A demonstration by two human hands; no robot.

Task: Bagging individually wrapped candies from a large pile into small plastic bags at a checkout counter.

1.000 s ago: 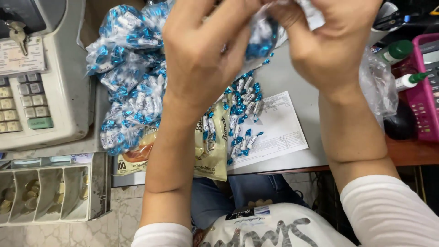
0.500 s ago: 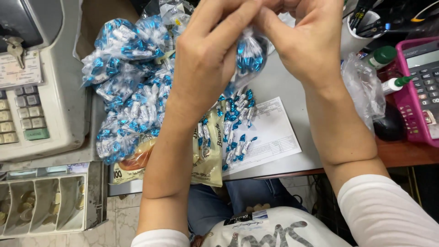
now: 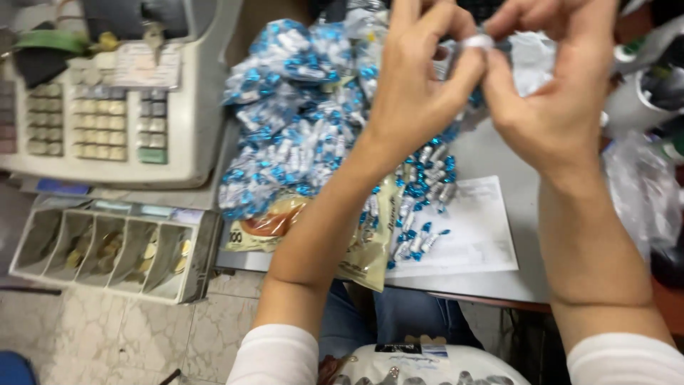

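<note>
My left hand [image 3: 420, 85] and my right hand [image 3: 548, 93] are raised together over the desk, fingertips pinching a small clear plastic bag [image 3: 531, 60] between them; its top is at the frame's upper edge. Below and to the left lie clear bags packed with blue-and-white wrapped candies [image 3: 292, 121]. Loose candies of the same kind [image 3: 424, 207] are scattered on a white paper sheet [image 3: 477, 235]. A yellowish printed packet [image 3: 370, 249] hangs over the desk's front edge under my left forearm.
A beige cash register [image 3: 135, 107] stands at the left, its open coin drawer [image 3: 107, 246] holding several coins. Crumpled clear plastic [image 3: 641, 192] lies at the right. Tiled floor [image 3: 107, 335] shows below the desk.
The view has shifted, so the register and candy bags sit further right. My hands stayed together, working the small plastic bag, and now sit higher in the frame.
</note>
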